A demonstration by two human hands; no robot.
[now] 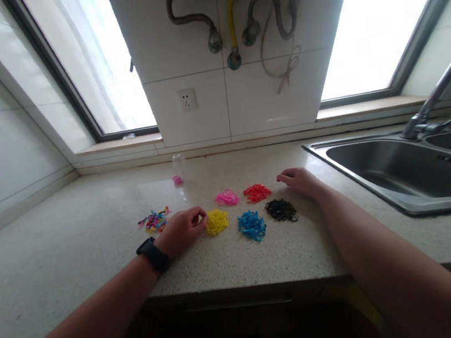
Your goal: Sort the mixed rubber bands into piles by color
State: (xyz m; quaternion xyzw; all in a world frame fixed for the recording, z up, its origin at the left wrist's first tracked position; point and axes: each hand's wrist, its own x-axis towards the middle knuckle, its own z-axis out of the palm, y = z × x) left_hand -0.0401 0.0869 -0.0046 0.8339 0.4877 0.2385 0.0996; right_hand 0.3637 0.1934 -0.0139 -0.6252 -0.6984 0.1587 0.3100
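Observation:
Small rubber bands lie in piles sorted by colour on the counter. My left hand (184, 228), with a dark watch (152, 254) on its wrist, is at the left edge of the yellow rubber bands (217, 222). Its thumb and forefinger are pinched; whatever is between them is too small to make out. Left of it, partly behind the hand, is a mixed-colour pile (155, 220). My right hand (297, 179) rests on the counter, fingers loosely extended, right of the red rubber bands (257, 192) and above the black ones (281, 210). Pink (227, 197) and blue rubber bands (252, 225) lie between my hands.
A clear container (179, 165) and a pink cap (177, 180) stand toward the back of the pale counter (91, 227). At the right are a steel sink (381, 172) and a faucet (441, 88). Pipes and a socket (188, 100) are on the tiled wall.

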